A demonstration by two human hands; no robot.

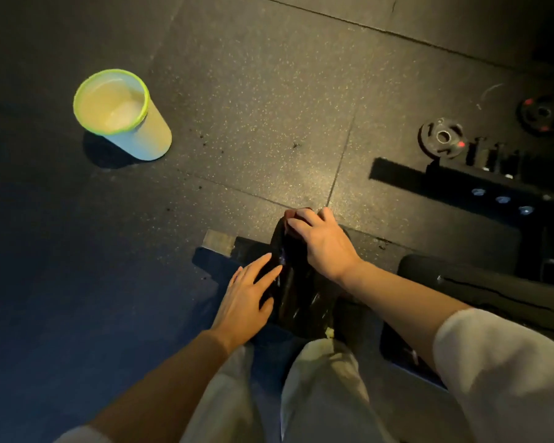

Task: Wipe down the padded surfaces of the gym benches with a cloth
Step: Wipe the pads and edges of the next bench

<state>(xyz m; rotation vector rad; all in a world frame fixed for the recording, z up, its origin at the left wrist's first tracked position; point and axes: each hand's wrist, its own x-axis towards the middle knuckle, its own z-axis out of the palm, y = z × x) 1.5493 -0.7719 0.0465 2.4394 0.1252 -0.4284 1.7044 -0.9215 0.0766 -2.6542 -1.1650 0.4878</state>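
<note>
One bucket (122, 113). Two weight plates (442, 138) (540, 114). Two hands: left (247, 302), right (323, 241). One padded bench (301, 295).

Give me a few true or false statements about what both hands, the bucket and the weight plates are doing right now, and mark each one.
1. The left hand lies flat with straight fingers on the black pad. True.
2. The right hand hangs idle, off the pad. False: its fingers curl over the pad's far end.
3. The bucket lies tipped over. False: it stands upright on the floor.
4. Weight plates lie at the right. True.
</note>
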